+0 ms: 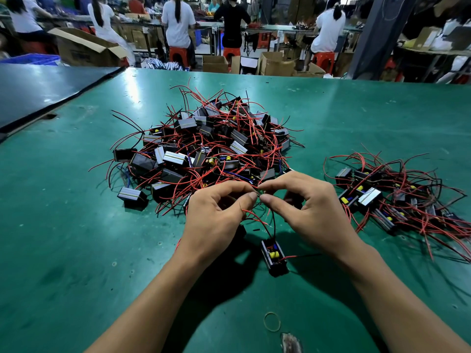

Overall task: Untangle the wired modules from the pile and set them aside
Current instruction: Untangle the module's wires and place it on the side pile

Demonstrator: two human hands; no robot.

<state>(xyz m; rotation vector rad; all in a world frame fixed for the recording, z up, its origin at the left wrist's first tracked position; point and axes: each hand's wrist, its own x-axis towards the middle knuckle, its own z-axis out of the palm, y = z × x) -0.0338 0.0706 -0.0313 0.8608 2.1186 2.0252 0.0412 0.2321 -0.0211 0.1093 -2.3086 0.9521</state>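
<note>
Close before me on the matte green surface (76, 225), my left grip (216, 212) and right grip (305, 207) each pinch the thin red and black wires (257, 197) of one boxy black module (274, 253) just below them. Tugging hard could, I judge, snag springy strands from the tangled pile (204, 149) or tear the leads. Sorted modules (397, 200) lie to the right.

No text, label or number can be read anywhere.
</note>
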